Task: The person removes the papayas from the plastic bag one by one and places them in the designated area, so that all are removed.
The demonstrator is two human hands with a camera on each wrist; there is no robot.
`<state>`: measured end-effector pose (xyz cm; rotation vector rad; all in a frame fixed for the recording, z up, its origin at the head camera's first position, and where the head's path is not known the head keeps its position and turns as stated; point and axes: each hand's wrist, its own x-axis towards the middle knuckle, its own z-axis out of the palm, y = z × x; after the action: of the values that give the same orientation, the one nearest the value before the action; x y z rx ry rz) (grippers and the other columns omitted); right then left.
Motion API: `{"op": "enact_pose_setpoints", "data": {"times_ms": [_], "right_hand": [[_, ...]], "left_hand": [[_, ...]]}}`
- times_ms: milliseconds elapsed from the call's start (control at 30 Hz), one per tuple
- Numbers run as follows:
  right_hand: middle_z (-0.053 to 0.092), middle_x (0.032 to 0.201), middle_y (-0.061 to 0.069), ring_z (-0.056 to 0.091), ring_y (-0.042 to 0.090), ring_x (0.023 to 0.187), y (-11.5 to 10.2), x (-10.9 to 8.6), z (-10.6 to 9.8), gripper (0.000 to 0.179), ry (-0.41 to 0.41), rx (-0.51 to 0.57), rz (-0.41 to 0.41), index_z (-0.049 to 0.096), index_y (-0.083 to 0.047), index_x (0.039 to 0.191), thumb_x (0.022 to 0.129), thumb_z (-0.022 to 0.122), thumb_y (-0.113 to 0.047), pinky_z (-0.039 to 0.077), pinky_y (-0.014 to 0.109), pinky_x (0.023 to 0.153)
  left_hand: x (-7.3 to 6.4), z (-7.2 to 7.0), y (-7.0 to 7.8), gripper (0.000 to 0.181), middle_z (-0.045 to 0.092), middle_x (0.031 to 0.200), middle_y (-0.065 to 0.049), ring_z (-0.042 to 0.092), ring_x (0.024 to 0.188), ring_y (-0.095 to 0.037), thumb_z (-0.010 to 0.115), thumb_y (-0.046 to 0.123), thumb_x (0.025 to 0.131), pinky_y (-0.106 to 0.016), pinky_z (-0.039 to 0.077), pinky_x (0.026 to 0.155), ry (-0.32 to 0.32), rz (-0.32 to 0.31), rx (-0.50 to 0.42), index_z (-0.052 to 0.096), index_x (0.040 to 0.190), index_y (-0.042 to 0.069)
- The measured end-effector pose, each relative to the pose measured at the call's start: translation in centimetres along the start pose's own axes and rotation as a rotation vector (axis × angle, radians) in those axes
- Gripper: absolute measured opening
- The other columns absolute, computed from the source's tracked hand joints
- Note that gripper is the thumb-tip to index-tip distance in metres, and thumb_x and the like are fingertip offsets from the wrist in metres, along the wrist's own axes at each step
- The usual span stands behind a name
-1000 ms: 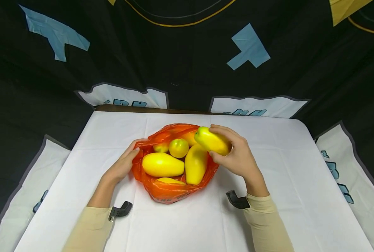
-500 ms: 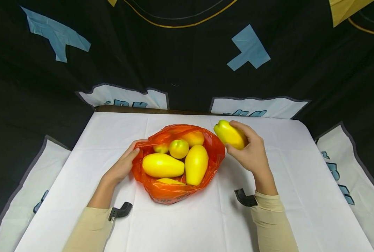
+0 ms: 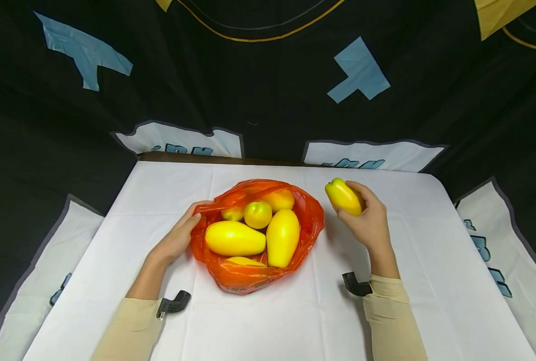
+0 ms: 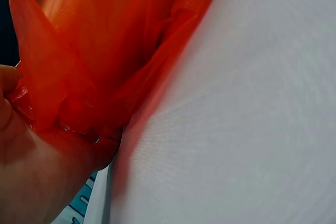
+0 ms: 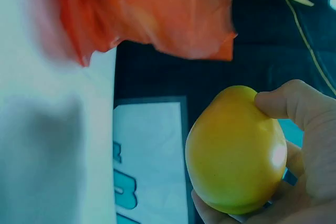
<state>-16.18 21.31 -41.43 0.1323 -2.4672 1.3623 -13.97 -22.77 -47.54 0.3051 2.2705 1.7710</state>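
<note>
An orange-red plastic bag [image 3: 312,215] sits with its mouth spread on the white table. Inside lie several smooth yellow fruits, among them an oblong one [image 3: 235,238] at the front left and another oblong one [image 3: 283,238] beside it. A rounder yellow-green fruit [image 3: 257,214] is behind them. My left hand [image 3: 174,240] grips the bag's left edge, its fingertips partly hidden by the plastic. To the right of the bag, my right hand [image 3: 370,220] holds an oblong yellow fruit [image 3: 343,197] with a greenish tip, between thumb and fingers above the table.
The white tablecloth [image 3: 249,331] runs under both forearms and the bag. Behind the table hangs a black cloth [image 3: 268,90] with blue and yellow patches. Black wrist mounts [image 3: 174,302] sit at both cuffs.
My right hand has carried the oblong yellow fruit from above the bag's right side out to the right. The bag's right rim has opened outward; my left hand stays on the bag.
</note>
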Motion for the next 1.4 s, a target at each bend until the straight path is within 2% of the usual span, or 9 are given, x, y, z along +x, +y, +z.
{"op": "enact_pose_setpoints", "data": {"times_ms": [267,467,867,1067,1400], "right_hand": [[0.062,0.123,0.008,0.056,0.027,0.099,2.0,-0.1,-0.2,0.059,0.019,-0.049,0.063,0.059,-0.015,0.132,0.076,0.079,-0.011,0.048,0.045,0.085],[0.062,0.124,0.011,0.056,0.028,0.099,3.1,0.0,-0.3,0.058,0.017,-0.090,0.091,0.058,-0.014,0.133,0.078,0.078,-0.012,0.047,0.046,0.085],[0.058,0.129,0.014,0.054,0.033,0.107,4.8,0.0,0.1,0.059,-0.024,-0.149,0.191,0.055,-0.012,0.135,0.079,0.077,-0.016,0.045,0.050,0.091],[0.057,0.131,0.016,0.053,0.035,0.109,5.8,-0.1,0.4,0.059,-0.031,-0.162,0.212,0.054,-0.010,0.135,0.080,0.076,-0.015,0.044,0.052,0.093],[0.056,0.131,0.019,0.054,0.037,0.109,6.7,-0.3,0.7,0.061,-0.054,-0.197,0.237,0.052,-0.008,0.136,0.081,0.074,-0.015,0.044,0.052,0.093]], "left_hand": [[-0.1,0.0,0.1,0.043,0.036,0.148,-0.006,0.029,0.135,-0.029,0.025,0.031,0.108,-0.058,0.016,0.113,0.005,-0.009,0.011,0.030,0.150,0.020],[0.0,0.1,0.0,0.042,0.037,0.148,-0.004,0.028,0.136,-0.026,0.027,0.032,0.108,-0.056,0.017,0.114,0.006,-0.005,-0.003,0.033,0.148,0.022],[-0.1,0.1,0.2,0.042,0.038,0.146,-0.002,0.029,0.135,-0.025,0.028,0.035,0.108,-0.056,0.016,0.114,0.012,-0.018,0.017,0.032,0.148,0.023],[0.0,0.1,-0.1,0.042,0.037,0.147,-0.003,0.028,0.136,-0.026,0.028,0.034,0.108,-0.055,0.016,0.114,0.007,-0.014,0.000,0.032,0.148,0.023],[0.0,0.1,0.0,0.041,0.036,0.148,-0.003,0.029,0.136,-0.027,0.027,0.033,0.108,-0.057,0.016,0.114,0.015,-0.010,0.033,0.032,0.148,0.024]]}}
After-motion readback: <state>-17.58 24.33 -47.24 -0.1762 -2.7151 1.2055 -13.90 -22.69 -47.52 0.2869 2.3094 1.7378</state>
